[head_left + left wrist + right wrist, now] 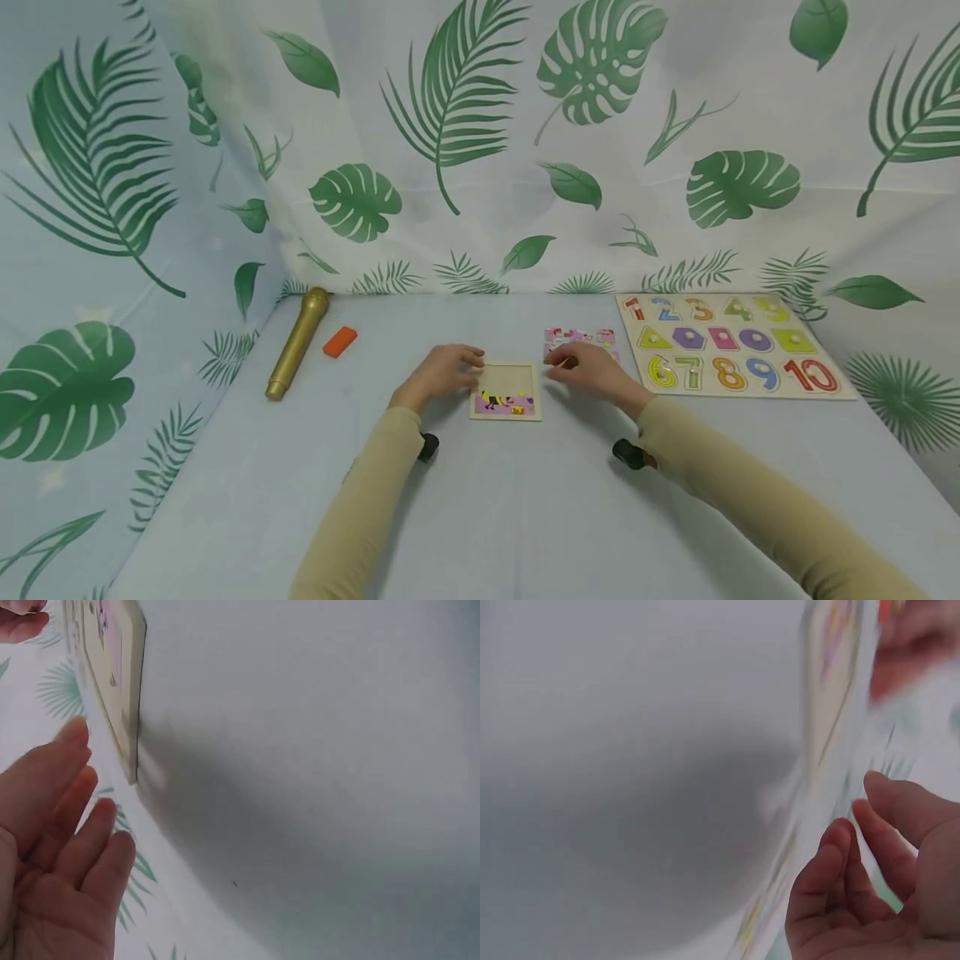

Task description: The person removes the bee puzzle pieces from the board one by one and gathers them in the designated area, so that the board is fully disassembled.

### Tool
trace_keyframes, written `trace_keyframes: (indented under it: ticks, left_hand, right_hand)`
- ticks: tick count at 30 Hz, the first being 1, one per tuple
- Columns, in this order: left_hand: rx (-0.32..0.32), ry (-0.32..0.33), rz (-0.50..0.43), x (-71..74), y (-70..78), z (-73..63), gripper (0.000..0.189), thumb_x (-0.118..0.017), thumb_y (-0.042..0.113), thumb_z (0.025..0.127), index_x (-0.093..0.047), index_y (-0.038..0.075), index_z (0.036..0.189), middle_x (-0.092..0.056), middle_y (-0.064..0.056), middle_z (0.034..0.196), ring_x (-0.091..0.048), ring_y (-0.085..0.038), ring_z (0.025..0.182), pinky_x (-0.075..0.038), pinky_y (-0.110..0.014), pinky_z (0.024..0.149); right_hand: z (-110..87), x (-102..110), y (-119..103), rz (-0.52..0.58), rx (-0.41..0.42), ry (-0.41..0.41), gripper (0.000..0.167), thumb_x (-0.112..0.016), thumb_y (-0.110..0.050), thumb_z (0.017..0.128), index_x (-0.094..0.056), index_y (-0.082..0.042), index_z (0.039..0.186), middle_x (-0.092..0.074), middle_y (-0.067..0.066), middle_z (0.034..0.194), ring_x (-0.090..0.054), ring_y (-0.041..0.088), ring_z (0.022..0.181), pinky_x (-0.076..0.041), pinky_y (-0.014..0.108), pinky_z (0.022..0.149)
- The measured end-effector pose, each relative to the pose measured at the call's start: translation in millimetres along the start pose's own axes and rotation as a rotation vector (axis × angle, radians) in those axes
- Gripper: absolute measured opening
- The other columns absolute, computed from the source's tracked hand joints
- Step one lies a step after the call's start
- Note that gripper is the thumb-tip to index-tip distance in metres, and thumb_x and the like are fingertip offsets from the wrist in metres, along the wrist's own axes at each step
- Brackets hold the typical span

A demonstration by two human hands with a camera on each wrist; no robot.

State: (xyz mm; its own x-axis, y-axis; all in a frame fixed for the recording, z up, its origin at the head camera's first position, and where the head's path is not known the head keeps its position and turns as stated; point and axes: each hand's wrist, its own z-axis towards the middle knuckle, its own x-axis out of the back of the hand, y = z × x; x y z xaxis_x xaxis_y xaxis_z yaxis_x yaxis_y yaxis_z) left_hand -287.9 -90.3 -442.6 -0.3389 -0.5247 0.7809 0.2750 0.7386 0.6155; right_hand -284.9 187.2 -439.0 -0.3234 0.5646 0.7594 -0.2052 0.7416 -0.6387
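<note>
A small square wooden puzzle tray [504,377] lies on the table between the two hands. Pink and yellow picture pieces [507,403] fill its lower part, while bare wood shows above. My left hand [441,375] is at the tray's left edge, fingers relaxed and nothing in them; the left wrist view shows the palm [64,907] beside the tray's corner. Right of the tray hovers my right hand [592,373], with loosely bent fingers and a gap between thumb and fingertips in the right wrist view. Just behind it lie pink picture pieces [577,336], partly hidden by that hand.
A wooden number-and-shape board [708,358] lies at the right. Toward the back left are a gold microphone-shaped object [298,343] and an orange block [341,342]. A leaf-patterned cloth [480,200] hangs behind the pale table [495,517].
</note>
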Motion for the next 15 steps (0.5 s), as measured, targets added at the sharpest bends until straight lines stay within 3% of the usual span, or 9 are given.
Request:
trace_keyframes:
  ticks: [6,10,15]
  left_hand:
    - [-0.041,-0.023,-0.03,4.2,-7.4,0.7,0.034,-0.076,0.011,0.084,-0.071,0.007,0.117,-0.062,-0.002,0.132,-0.05,-0.024,0.129,-0.035,-0.039,0.112]
    - [-0.07,-0.043,-0.035,4.1,-12.9,1.0,0.032,-0.076,0.008,0.083,-0.072,0.007,0.115,-0.065,-0.003,0.128,-0.052,-0.024,0.127,-0.038,-0.039,0.11]
    - [-0.091,-0.057,-0.017,2.9,-18.0,2.4,0.03,-0.076,0.007,0.084,-0.073,0.006,0.114,-0.064,-0.004,0.128,-0.052,-0.024,0.127,-0.04,-0.039,0.108]
  right_hand:
    - [0.4,-44.1,-43.4,0.034,0.078,-0.072,0.029,-0.07,-0.024,0.09,-0.07,-0.008,0.114,-0.067,0.001,0.102,-0.059,0.015,0.089,-0.051,0.031,0.078]
    - [3.4,-62.2,-54.9,0.064,0.107,-0.081,0.027,-0.073,-0.02,0.088,-0.071,-0.006,0.112,-0.068,0.001,0.101,-0.06,0.013,0.087,-0.052,0.031,0.078]
    - [9.3,-71.1,-59.8,0.073,0.078,-0.052,0.024,-0.076,-0.018,0.086,-0.071,-0.007,0.107,-0.066,0.001,0.099,-0.058,0.014,0.087,-0.052,0.031,0.079]
